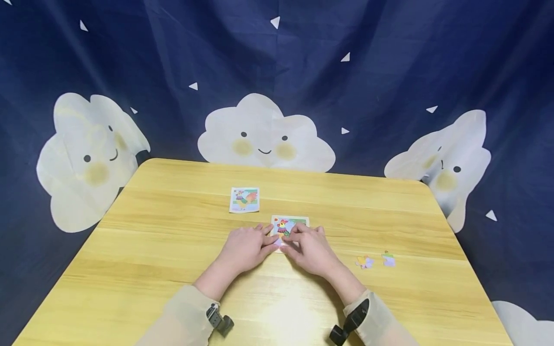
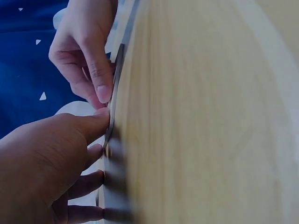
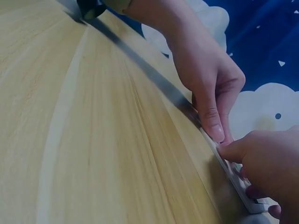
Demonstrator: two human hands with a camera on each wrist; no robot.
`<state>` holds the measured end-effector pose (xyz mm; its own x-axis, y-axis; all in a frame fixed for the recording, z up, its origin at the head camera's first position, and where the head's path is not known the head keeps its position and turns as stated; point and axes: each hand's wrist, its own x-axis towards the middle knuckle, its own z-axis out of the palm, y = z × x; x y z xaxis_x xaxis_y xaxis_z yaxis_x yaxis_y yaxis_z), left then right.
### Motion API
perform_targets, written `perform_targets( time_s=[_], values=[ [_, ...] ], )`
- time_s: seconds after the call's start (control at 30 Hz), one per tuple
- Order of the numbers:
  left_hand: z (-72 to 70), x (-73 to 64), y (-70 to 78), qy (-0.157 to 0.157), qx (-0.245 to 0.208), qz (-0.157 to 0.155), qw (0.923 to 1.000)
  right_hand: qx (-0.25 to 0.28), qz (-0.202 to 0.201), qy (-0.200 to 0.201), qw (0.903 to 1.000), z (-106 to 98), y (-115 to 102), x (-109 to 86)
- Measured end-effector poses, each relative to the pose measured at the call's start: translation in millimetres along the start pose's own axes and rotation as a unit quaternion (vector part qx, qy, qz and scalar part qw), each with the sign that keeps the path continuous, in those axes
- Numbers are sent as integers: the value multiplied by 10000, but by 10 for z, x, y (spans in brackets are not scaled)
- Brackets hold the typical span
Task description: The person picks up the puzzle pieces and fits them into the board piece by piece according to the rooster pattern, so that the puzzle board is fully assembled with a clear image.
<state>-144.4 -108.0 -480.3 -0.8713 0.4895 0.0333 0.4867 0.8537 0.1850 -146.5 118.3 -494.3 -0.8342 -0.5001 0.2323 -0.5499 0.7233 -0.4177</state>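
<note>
A jigsaw puzzle in a white-rimmed tray [image 1: 301,218] lies flat on the table, its upper part showing a colourful rooster. My left hand [image 1: 246,247] reaches in from the left; its extended thumb and fingers touch the tray's left side and lower area. From the right, my right hand [image 1: 313,250] bends over the puzzle, thumb and index fingertips close together on its lower half. Both thumbs nearly meet by the front rim [image 3: 224,163]. I cannot tell whether a piece sits between the right fingertips. The hands hide the puzzle's lower part.
Two loose groups of puzzle pieces lie right of the tray: a yellow-and-lilac one [image 1: 364,262] and a green-and-lilac one [image 1: 388,259]. A square rooster picture card [image 1: 244,200] lies behind and left. The wooden table [image 1: 130,269] ends at a dark blue cloud-print curtain [image 1: 277,57].
</note>
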Motion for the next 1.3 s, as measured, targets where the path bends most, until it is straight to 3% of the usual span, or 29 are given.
perform_targets(
  time_s=[0.17,0.37,0.53,0.77,1.3],
  values=[
    [-4,19,14,56,147,11,9999,-41,-91,-13,9999,-15,-10,0],
    [0,70,1,317,-59,-30,9995,-41,-13,-15,10000,-1,-34,-5],
    [-5,80,-6,303,-202,-27,9993,-35,23,-49,10000,-5,-46,-16],
    [3,50,-41,326,-18,166,9993,-81,-105,-26,9999,-5,-29,-22],
    [22,42,-6,251,62,75,9996,257,153,182,9994,42,-17,-4]
  ],
)
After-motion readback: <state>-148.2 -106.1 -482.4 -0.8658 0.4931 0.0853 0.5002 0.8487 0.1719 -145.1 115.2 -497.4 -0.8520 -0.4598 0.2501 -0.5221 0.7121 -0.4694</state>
